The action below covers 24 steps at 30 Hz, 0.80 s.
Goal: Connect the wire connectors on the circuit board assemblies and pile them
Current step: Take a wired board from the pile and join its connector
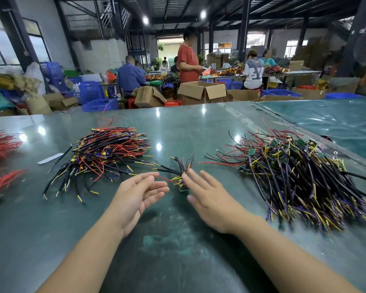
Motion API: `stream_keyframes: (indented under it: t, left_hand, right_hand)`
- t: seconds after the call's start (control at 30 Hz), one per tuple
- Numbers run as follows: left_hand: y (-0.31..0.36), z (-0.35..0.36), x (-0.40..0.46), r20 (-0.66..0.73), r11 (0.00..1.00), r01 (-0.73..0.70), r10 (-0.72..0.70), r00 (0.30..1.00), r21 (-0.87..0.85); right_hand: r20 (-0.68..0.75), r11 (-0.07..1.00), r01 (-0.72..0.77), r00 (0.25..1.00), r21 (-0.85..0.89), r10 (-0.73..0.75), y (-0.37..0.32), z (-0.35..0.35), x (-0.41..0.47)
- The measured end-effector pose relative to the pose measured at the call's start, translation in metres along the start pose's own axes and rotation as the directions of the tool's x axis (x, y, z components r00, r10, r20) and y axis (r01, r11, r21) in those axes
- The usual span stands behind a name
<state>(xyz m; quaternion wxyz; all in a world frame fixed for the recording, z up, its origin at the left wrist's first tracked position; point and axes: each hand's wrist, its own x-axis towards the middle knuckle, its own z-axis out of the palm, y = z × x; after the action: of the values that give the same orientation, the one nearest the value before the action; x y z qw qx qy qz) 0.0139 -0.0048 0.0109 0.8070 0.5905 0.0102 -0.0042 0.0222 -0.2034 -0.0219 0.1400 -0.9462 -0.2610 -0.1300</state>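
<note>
A small circuit board assembly point(181, 179) with black, red and yellow wires fanning upward lies on the green table between my hands. My left hand point(138, 196) hovers just left of it, palm turned inward, fingers straight and holding nothing. My right hand point(209, 199) is spread flat beside it on the right, its index fingertip touching the wires. A large pile of wire harnesses point(106, 155) lies at the left. A bigger heap of assemblies with small green boards point(294, 176) lies at the right.
Bundles of red wires point(0, 144) sit at the table's far left edge. A white strip point(50, 158) lies near the left pile. Beyond the table point(178, 240) are cardboard boxes point(201, 92), blue crates and several people working.
</note>
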Motion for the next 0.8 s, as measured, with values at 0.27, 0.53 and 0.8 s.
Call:
stream_keyframes:
  t: [0.27, 0.53, 0.8]
  left_hand:
    - [-0.008, 0.005, -0.005, 0.169, 0.965, 0.099, -0.142, 0.975, 0.241]
    - [0.001, -0.003, -0.012, 0.329, 0.963, 0.061, -0.149, 0.932, 0.264]
    - [-0.011, 0.015, -0.007, 0.219, 0.981, 0.188, -0.173, 0.96, -0.049]
  right_hand:
    - [-0.202, 0.985, -0.079, 0.973, 0.152, 0.11, -0.011, -0.014, -0.002]
    - [-0.256, 0.631, -0.152, 0.823, 0.76, 0.507, -0.015, -0.022, -0.001]
    - [-0.192, 0.456, 0.052, 0.945, 0.889, 0.266, -0.033, -0.027, -0.002]
